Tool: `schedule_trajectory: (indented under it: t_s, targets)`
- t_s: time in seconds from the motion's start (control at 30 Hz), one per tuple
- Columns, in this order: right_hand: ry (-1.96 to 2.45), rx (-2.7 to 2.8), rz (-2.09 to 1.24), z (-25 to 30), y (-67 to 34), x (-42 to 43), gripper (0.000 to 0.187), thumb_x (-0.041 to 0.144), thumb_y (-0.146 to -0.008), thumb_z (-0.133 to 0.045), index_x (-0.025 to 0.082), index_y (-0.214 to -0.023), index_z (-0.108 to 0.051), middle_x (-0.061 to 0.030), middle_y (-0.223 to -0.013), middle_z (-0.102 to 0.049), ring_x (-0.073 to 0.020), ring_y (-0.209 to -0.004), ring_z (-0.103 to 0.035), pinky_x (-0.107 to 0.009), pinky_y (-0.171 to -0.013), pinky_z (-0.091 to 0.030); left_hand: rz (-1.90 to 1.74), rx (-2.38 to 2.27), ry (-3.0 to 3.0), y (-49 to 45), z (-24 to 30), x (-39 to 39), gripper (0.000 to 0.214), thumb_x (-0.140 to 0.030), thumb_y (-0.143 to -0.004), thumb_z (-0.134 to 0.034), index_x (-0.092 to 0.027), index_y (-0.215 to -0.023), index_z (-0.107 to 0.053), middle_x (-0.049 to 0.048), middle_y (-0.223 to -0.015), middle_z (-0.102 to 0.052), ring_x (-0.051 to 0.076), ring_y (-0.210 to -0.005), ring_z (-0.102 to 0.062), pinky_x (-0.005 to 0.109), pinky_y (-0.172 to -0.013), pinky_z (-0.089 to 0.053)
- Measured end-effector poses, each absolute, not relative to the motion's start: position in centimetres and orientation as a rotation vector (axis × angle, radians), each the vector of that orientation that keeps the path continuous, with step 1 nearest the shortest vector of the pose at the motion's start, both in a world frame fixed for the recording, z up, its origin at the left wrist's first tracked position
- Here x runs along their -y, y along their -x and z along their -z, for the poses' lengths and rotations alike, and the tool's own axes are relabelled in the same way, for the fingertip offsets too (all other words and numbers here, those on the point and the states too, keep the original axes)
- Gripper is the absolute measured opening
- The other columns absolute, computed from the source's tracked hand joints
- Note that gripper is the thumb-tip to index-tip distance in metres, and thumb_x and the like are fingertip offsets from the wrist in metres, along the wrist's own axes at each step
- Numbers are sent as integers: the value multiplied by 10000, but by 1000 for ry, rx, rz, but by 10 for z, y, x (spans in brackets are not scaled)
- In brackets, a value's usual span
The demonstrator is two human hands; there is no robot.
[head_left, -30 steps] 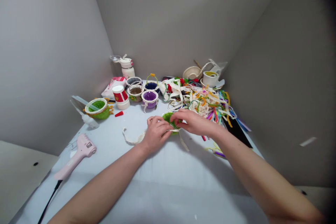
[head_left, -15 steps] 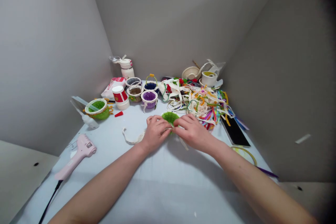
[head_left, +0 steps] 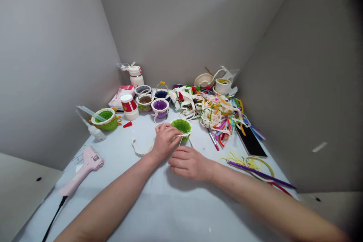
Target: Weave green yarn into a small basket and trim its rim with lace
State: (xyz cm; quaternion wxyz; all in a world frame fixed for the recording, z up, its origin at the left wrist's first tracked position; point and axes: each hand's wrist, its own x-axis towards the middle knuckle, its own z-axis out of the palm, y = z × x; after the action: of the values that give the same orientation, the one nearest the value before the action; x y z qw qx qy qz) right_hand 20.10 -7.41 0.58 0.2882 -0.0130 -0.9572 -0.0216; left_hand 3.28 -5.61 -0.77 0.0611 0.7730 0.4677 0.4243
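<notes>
Two hands: left hand [head_left: 167,139], fingers clamped on white lace [head_left: 185,135] at the green basket [head_left: 181,124]; right hand [head_left: 190,163], just in front, fingers together, hold unclear.
Green basket: on bench [head_left: 170,211], apart from purple basket [head_left: 160,108] behind.
Glue gun [head_left: 82,170]: left of basket, near bench edge.

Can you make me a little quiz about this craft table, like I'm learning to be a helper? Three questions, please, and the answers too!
1. Pick one. The left hand is closest to:
A) the purple basket
B) the middle green basket
C) the white drink bottle

2. True or false? The pink glue gun lies to the left of the left hand.

3. Fill in the colour. The basket with the raised handle is dark ____ inside.

Key: 1. B; 2. True; 3. blue
</notes>
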Motion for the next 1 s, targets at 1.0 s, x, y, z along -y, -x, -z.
schedule_trajectory:
  t_s: [1.0]
  targets:
    - [806, 1420, -2176, -31, -215, 186, 281, 390, -825, -657, 183, -827, -467, 40, -637, -533, -77, -573, -444, -212, -580, -338, -1268, -1409, -2396, -35, 6, 61, 114, -290, -892, -620, -229, -842, -702, 23, -877, -727, 213, -975, -537, 420, -898, -295]
